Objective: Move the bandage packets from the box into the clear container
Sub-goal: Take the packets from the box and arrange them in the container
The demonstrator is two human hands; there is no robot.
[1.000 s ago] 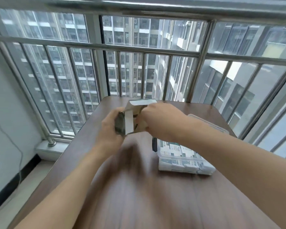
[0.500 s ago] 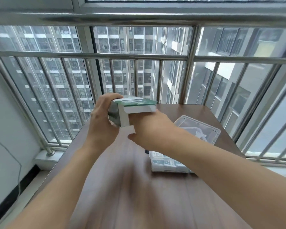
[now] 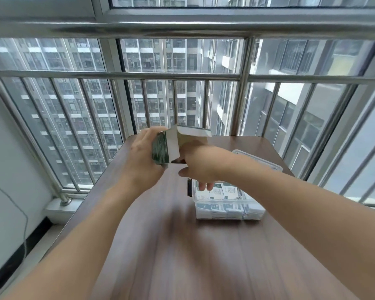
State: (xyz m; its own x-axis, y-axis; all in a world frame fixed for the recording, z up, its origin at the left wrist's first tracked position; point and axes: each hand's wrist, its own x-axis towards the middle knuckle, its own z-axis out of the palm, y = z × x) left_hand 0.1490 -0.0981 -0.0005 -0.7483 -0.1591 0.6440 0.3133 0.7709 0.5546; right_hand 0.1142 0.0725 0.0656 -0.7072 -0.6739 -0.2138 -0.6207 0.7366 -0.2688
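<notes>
Your left hand (image 3: 146, 161) grips the green-and-white bandage box (image 3: 171, 146) above the wooden table (image 3: 204, 256), its open flap tipped toward the window bars. Your right hand (image 3: 200, 164) is at the box's open end with fingers curled; you cannot tell whether it holds anything. Bandage packets (image 3: 223, 192) already lie in the clear container (image 3: 230, 211), just below that hand.
</notes>
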